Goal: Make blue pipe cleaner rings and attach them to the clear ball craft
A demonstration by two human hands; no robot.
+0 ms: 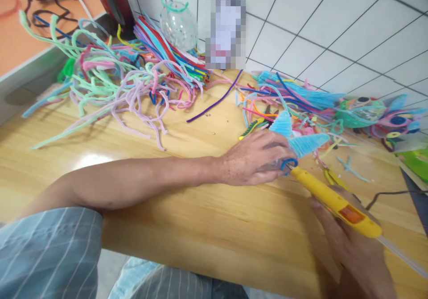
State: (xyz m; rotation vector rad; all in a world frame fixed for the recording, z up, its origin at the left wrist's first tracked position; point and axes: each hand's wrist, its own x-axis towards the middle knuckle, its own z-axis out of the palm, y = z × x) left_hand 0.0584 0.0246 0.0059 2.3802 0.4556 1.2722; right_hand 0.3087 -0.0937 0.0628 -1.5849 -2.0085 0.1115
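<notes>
My left hand (257, 158) is wrapped round a small clear object, mostly hidden under its fingers. Two light-blue fuzzy pieces (309, 145) stick out past those fingers, and a dark-blue ring (289, 163) sits at the near side of the object. My right hand (347, 234) holds a yellow glue gun (327, 194) with a clear glue stick (404, 256) coming out of its back end. The gun's nozzle meets or nearly meets the blue ring; actual contact is too small to tell.
Tangled pipe cleaners (110, 85) lie at the left, with straight bundles (301, 95) at the back right. A clear ball (179, 25) and a blurred phone (225, 31) stand by the tiled wall. Green-handled pliers (252, 128), yellow-handled pliers (334, 178) and a black cord (388, 194) lie near my hands.
</notes>
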